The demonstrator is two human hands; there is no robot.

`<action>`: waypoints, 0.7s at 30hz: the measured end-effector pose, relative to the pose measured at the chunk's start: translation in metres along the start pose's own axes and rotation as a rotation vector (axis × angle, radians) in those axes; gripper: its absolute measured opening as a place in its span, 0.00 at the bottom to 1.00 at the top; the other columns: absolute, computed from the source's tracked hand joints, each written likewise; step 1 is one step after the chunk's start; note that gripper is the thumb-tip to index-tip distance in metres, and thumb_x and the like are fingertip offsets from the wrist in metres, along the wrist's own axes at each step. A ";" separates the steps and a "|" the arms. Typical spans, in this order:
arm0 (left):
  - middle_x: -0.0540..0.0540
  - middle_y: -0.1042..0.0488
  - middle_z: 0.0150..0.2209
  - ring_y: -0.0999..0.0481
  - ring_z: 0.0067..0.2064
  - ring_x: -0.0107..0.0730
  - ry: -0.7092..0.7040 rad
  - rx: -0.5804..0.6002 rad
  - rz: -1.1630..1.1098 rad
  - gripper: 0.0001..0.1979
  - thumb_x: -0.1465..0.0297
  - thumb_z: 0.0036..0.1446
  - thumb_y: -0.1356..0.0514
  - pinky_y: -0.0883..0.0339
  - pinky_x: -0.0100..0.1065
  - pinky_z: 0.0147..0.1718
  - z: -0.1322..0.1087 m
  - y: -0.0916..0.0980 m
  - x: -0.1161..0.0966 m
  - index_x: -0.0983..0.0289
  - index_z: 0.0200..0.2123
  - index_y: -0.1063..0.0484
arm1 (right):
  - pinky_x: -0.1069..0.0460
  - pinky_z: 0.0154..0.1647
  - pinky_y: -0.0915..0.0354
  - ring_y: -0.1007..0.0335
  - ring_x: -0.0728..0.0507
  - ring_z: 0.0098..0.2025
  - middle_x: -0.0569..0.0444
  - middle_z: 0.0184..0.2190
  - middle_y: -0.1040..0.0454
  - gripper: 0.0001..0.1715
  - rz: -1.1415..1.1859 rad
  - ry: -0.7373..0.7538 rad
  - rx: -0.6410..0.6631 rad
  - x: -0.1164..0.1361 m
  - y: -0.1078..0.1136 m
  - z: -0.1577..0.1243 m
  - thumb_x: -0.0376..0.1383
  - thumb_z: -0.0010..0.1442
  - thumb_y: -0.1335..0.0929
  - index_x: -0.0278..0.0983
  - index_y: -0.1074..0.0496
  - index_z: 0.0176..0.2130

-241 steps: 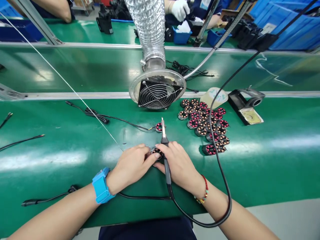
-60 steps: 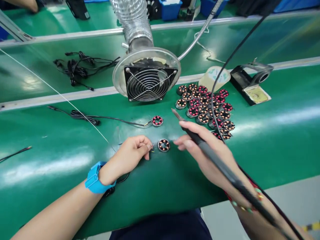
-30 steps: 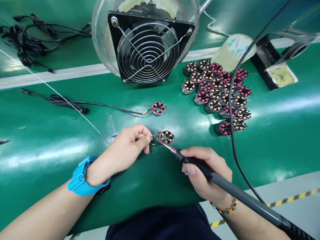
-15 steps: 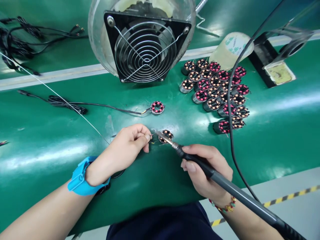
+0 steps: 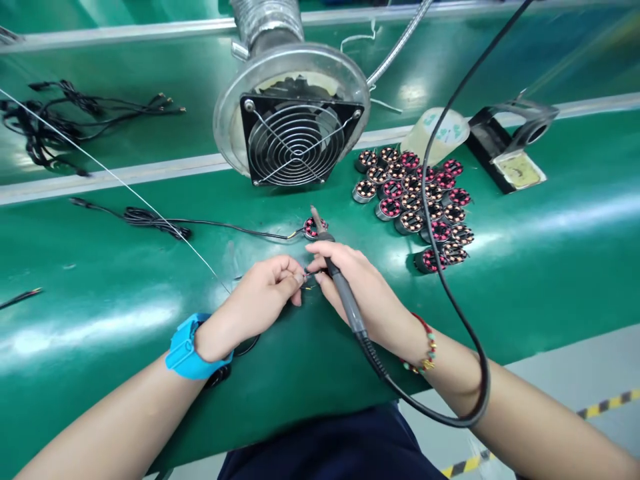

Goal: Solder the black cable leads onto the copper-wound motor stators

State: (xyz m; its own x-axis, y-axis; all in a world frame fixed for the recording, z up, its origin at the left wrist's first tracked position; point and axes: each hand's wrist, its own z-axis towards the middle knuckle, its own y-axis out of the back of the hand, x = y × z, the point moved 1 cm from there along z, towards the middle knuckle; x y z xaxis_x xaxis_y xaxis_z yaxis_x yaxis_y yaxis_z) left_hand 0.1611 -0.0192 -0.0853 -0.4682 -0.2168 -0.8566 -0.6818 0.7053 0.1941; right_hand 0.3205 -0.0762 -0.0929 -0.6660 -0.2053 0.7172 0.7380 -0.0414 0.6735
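Note:
My left hand (image 5: 263, 293), a blue strap on its wrist, is closed with thumb and finger pinching a thin wire. A yellow wire end (image 5: 307, 288) sticks out below those fingertips. My right hand (image 5: 370, 287) wraps round a soldering iron (image 5: 346, 300), whose tip points up and away. Its thumb and fingertips meet close to my left fingertips, at a small dark part mostly hidden by the fingers. Just behind the iron's tip lies a motor stator with red windings (image 5: 309, 229), joined to a black cable (image 5: 230, 227).
A fume extractor fan (image 5: 297, 152) stands at the back. Several stators (image 5: 411, 222) are grouped right of it, beside a translucent tub (image 5: 430, 137) and an iron stand (image 5: 500, 157). Solder wire (image 5: 125, 185) crosses the left. The iron's cord (image 5: 453, 293) loops over my right forearm.
My right hand has moved left with the iron, turning its tip up and away, and its fingers now cover the copper-coloured stator. My left hand keeps its pinch. The view has shifted.

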 end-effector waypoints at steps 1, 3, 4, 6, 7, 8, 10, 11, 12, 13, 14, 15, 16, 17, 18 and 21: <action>0.47 0.30 0.22 0.38 0.23 0.24 -0.015 0.003 -0.008 0.06 0.70 0.57 0.48 0.46 0.28 0.24 0.000 0.000 0.000 0.64 0.28 0.36 | 0.46 0.49 0.37 0.30 0.44 0.44 0.55 0.38 0.25 0.21 -0.002 0.003 -0.004 -0.002 -0.003 0.000 0.25 0.60 0.38 0.39 0.38 0.52; 0.47 0.30 0.22 0.37 0.23 0.24 -0.038 0.009 -0.035 0.05 0.70 0.57 0.48 0.46 0.28 0.25 0.000 0.001 -0.001 0.64 0.30 0.35 | 0.46 0.46 0.37 0.31 0.44 0.41 0.55 0.35 0.25 0.20 -0.015 0.012 -0.038 -0.004 -0.007 0.000 0.25 0.61 0.38 0.39 0.37 0.51; 0.47 0.30 0.22 0.37 0.23 0.24 -0.047 0.012 -0.053 0.04 0.70 0.57 0.48 0.46 0.28 0.25 -0.001 0.001 -0.001 0.64 0.31 0.35 | 0.46 0.45 0.37 0.32 0.44 0.40 0.55 0.35 0.25 0.20 -0.021 0.022 -0.066 -0.005 -0.008 -0.001 0.25 0.61 0.38 0.39 0.38 0.51; 0.46 0.31 0.21 0.39 0.22 0.23 -0.046 0.011 -0.095 0.04 0.70 0.57 0.47 0.47 0.27 0.24 -0.001 0.001 -0.003 0.64 0.35 0.35 | 0.47 0.43 0.37 0.33 0.43 0.40 0.54 0.35 0.26 0.21 -0.024 0.064 -0.128 -0.004 -0.006 -0.004 0.25 0.60 0.38 0.39 0.39 0.52; 0.45 0.31 0.20 0.40 0.21 0.23 -0.039 0.008 -0.117 0.04 0.70 0.57 0.47 0.49 0.27 0.23 -0.002 0.001 -0.003 0.64 0.36 0.36 | 0.47 0.43 0.37 0.34 0.43 0.39 0.54 0.35 0.26 0.21 -0.024 0.095 -0.154 -0.003 -0.005 -0.005 0.25 0.60 0.37 0.39 0.39 0.52; 0.44 0.32 0.20 0.42 0.20 0.23 -0.032 0.008 -0.140 0.05 0.70 0.57 0.47 0.50 0.27 0.22 -0.002 0.001 -0.003 0.63 0.37 0.37 | 0.47 0.42 0.37 0.34 0.42 0.39 0.54 0.35 0.26 0.22 -0.028 0.133 -0.165 -0.002 -0.004 -0.006 0.25 0.59 0.37 0.39 0.39 0.52; 0.44 0.32 0.20 0.43 0.20 0.22 -0.030 0.009 -0.175 0.04 0.69 0.58 0.47 0.51 0.28 0.22 -0.002 0.001 -0.003 0.63 0.36 0.38 | 0.47 0.40 0.37 0.35 0.42 0.38 0.53 0.35 0.26 0.21 -0.057 0.221 -0.150 0.000 -0.004 -0.007 0.26 0.58 0.36 0.39 0.39 0.51; 0.44 0.32 0.20 0.43 0.21 0.22 -0.034 0.010 -0.183 0.04 0.69 0.58 0.47 0.51 0.28 0.22 -0.003 0.001 -0.002 0.62 0.35 0.39 | 0.48 0.39 0.38 0.36 0.42 0.37 0.53 0.35 0.26 0.20 -0.080 0.257 -0.133 0.001 -0.004 -0.007 0.26 0.59 0.36 0.39 0.39 0.50; 0.44 0.32 0.21 0.42 0.21 0.22 -0.041 0.012 -0.186 0.04 0.68 0.58 0.47 0.51 0.28 0.22 -0.003 0.001 -0.001 0.62 0.34 0.39 | 0.48 0.38 0.38 0.36 0.42 0.37 0.53 0.34 0.26 0.19 -0.104 0.284 -0.121 0.002 -0.004 -0.007 0.26 0.59 0.36 0.39 0.38 0.50; 0.44 0.32 0.21 0.43 0.21 0.22 -0.046 0.015 -0.184 0.04 0.68 0.59 0.47 0.51 0.28 0.22 -0.003 0.000 -0.001 0.62 0.33 0.40 | 0.48 0.37 0.39 0.36 0.42 0.36 0.53 0.33 0.26 0.18 -0.124 0.300 -0.115 0.002 -0.005 -0.006 0.26 0.60 0.37 0.38 0.38 0.50; 0.44 0.33 0.21 0.42 0.21 0.22 -0.050 0.018 -0.180 0.04 0.69 0.59 0.47 0.50 0.27 0.22 -0.003 0.000 0.000 0.62 0.33 0.40 | 0.48 0.36 0.39 0.36 0.42 0.35 0.53 0.32 0.26 0.18 -0.135 0.307 -0.117 0.002 -0.005 -0.006 0.26 0.60 0.37 0.38 0.38 0.50; 0.44 0.33 0.21 0.42 0.21 0.21 -0.052 0.021 -0.177 0.04 0.69 0.59 0.47 0.50 0.27 0.22 -0.003 0.000 0.001 0.62 0.33 0.40 | 0.48 0.36 0.40 0.36 0.43 0.34 0.54 0.31 0.26 0.18 -0.134 0.305 -0.123 0.003 -0.005 -0.005 0.26 0.61 0.38 0.38 0.38 0.50; 0.44 0.33 0.21 0.42 0.21 0.22 -0.056 0.024 -0.174 0.03 0.70 0.59 0.47 0.50 0.27 0.22 -0.003 0.000 0.001 0.62 0.32 0.40 | 0.48 0.35 0.40 0.36 0.43 0.34 0.54 0.30 0.26 0.18 -0.123 0.301 -0.130 0.003 -0.006 -0.005 0.25 0.61 0.38 0.38 0.39 0.50; 0.44 0.33 0.21 0.42 0.22 0.22 -0.064 0.023 -0.174 0.03 0.71 0.59 0.48 0.50 0.27 0.22 -0.003 0.000 0.001 0.62 0.32 0.40 | 0.49 0.35 0.39 0.36 0.43 0.33 0.55 0.30 0.26 0.18 -0.103 0.295 -0.135 0.003 -0.006 -0.005 0.25 0.61 0.37 0.38 0.39 0.50; 0.45 0.33 0.22 0.41 0.22 0.22 -0.078 0.017 -0.172 0.03 0.72 0.59 0.48 0.49 0.27 0.23 -0.003 -0.001 0.001 0.63 0.32 0.40 | 0.49 0.35 0.39 0.36 0.44 0.33 0.55 0.30 0.26 0.19 -0.076 0.288 -0.141 0.003 -0.006 -0.005 0.25 0.60 0.37 0.38 0.39 0.50; 0.46 0.34 0.26 0.40 0.24 0.22 -0.162 -0.030 -0.117 0.03 0.72 0.59 0.48 0.45 0.28 0.25 -0.004 0.000 0.000 0.63 0.32 0.39 | 0.49 0.38 0.37 0.34 0.44 0.34 0.56 0.31 0.27 0.20 0.019 0.254 -0.166 0.002 -0.005 -0.005 0.25 0.60 0.37 0.39 0.40 0.51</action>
State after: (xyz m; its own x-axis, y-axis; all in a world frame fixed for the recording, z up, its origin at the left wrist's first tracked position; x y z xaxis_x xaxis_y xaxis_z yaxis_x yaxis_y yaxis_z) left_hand 0.1591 -0.0223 -0.0830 -0.2899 -0.1823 -0.9395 -0.7437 0.6608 0.1012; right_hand 0.3157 -0.0810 -0.0956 -0.6185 -0.4451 0.6476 0.7719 -0.1896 0.6068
